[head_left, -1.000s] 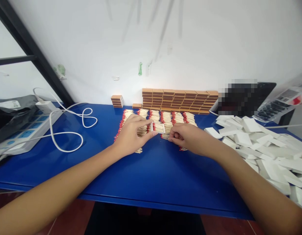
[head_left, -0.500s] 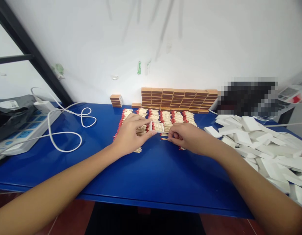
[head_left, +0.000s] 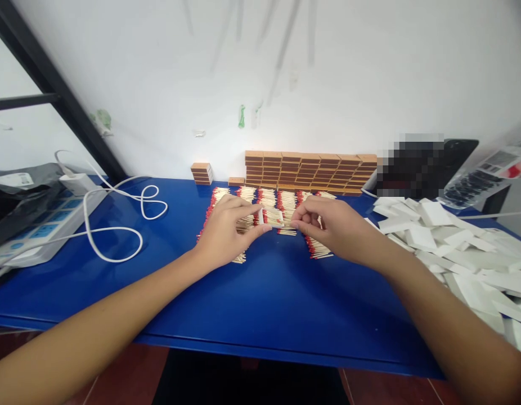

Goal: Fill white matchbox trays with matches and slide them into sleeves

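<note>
My left hand [head_left: 224, 230] grips a small white matchbox tray [head_left: 277, 226] by its left end, between thumb and fingertips. Red-headed matches [head_left: 272, 217] lie inside it, heads to the left. Close to the tray's right end, my right hand [head_left: 328, 228] is closed in a pinch on a single match, which shows only faintly against the sticks behind. Behind and beneath both hands, rows of matches [head_left: 287, 200] lie on the blue table [head_left: 260, 298], partly covered by the hands.
Stacked brown matchboxes [head_left: 309, 169] line the wall, with a smaller stack [head_left: 201, 173] to their left. White empty trays [head_left: 458, 253] are heaped at the right, before a dark phone-like device [head_left: 458, 163]. A white cable [head_left: 112, 229] and power strip [head_left: 45, 225] occupy the left.
My right hand has risen slightly from the table, bringing the match from below the tray up to its right end. My left hand and the tray have stayed in place.
</note>
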`<move>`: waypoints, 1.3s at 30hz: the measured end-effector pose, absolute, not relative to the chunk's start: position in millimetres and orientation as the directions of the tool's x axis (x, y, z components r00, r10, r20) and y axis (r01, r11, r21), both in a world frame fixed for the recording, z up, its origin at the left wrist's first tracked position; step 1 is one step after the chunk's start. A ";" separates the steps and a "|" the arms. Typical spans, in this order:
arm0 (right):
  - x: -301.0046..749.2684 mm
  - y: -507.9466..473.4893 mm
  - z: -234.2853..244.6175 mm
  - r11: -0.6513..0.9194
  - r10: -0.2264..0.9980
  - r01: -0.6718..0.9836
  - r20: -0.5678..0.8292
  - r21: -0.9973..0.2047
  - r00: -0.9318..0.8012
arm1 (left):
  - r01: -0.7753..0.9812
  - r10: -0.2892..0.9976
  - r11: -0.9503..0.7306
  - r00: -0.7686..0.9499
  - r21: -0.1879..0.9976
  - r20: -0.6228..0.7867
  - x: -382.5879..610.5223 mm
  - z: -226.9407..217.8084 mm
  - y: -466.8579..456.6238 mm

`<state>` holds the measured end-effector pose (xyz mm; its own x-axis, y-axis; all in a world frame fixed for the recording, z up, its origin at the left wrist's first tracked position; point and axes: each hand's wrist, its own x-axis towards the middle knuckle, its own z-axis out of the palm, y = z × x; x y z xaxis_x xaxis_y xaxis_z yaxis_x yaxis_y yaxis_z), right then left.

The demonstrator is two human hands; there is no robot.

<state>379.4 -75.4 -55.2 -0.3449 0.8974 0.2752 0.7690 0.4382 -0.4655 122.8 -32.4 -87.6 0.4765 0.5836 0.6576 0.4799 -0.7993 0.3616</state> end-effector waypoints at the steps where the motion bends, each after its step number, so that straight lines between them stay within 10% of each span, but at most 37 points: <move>1: 376.7 -76.0 -57.6 0.457 0.887 0.756 0.301 -0.468 -0.350 | 0.473 0.580 -0.803 0.483 0.362 0.656 123.0 -87.9 -32.6; 28: 371.8 -79.5 -51.6 0.451 0.877 0.781 0.375 -0.432 -0.300 | 0.462 0.596 -0.795 0.469 0.394 0.652 124.3 -85.5 -35.3; 39: 376.2 -68.6 -72.0 0.401 0.912 0.849 0.062 -0.345 -0.405 | 0.511 0.627 -0.758 0.397 0.406 0.671 122.9 -86.4 -33.0</move>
<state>376.2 -68.6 -72.0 -0.4053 0.9121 0.0621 0.8489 0.4007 -0.3448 122.9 -33.0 -86.4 0.3971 0.6267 0.6705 0.5105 -0.7580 0.4060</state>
